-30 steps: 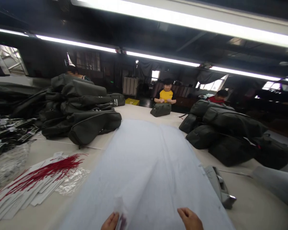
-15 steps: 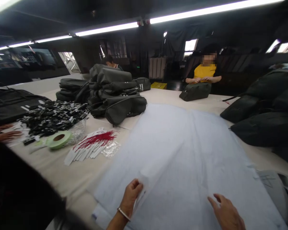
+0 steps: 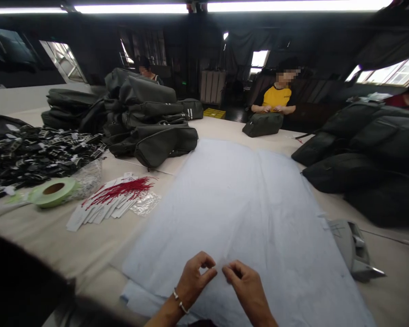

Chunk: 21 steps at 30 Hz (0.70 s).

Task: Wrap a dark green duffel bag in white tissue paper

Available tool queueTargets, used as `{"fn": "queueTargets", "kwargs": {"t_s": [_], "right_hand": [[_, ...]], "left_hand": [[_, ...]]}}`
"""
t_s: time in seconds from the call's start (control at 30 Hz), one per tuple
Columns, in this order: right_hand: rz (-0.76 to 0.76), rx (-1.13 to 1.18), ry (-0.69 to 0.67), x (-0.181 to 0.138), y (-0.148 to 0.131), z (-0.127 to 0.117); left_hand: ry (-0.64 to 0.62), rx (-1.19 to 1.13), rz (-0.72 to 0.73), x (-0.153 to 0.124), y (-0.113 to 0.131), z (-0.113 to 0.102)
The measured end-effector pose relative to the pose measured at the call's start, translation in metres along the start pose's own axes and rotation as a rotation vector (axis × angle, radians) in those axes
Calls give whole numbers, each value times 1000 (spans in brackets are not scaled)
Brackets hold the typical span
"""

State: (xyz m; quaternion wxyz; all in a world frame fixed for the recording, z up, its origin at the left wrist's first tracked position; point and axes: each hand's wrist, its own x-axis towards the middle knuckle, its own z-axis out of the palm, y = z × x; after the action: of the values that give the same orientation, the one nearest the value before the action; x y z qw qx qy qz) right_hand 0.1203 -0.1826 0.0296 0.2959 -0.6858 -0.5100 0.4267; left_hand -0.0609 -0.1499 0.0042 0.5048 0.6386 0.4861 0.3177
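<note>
A large stack of thin pale blue-white tissue sheets (image 3: 238,200) lies spread on the table in front of me. My left hand (image 3: 195,277) and my right hand (image 3: 243,284) meet at its near edge. Both pinch a fold of the top sheet between thumb and fingers, fingertips almost touching each other. A bracelet sits on my left wrist.
White tags with red strings (image 3: 112,200) and a green tape roll (image 3: 52,190) lie at left, beside a heap of black straps (image 3: 37,154). Dark green bags pile at back left (image 3: 146,122) and right (image 3: 368,154). A grey tape dispenser (image 3: 352,247) sits right. A person in yellow (image 3: 276,97) sits opposite.
My hands were apart on the sheet; they have come together at its near edge and both now pinch the top sheet. The camera has tilted downward and turned left.
</note>
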Motion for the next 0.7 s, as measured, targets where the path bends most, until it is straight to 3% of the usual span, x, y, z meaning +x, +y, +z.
{"fn": "queueTargets", "kwargs": {"t_s": [0.2,0.3,0.37,0.43,0.53,0.63,0.7], "right_hand": [[74,41,104,1,24,16],[29,98,-5,2,27,30],[2,137,-45,11,35,23],[13,113,92,23,52,-1],[87,-105,423,39,92,-59],[200,-277,543,51,136,-106],[262,-327,574,57,158,-120]], "left_hand": [[-123,-116,-86,24,9,2],[-228,114,-179,46,0,19],[-282,276,-193,57,-9,28],[-313,331,-185,62,-21,32],[-333,331,-176,62,-38,31],[-346,422,-154,61,-48,36],[-369,581,-91,63,-54,47]]}}
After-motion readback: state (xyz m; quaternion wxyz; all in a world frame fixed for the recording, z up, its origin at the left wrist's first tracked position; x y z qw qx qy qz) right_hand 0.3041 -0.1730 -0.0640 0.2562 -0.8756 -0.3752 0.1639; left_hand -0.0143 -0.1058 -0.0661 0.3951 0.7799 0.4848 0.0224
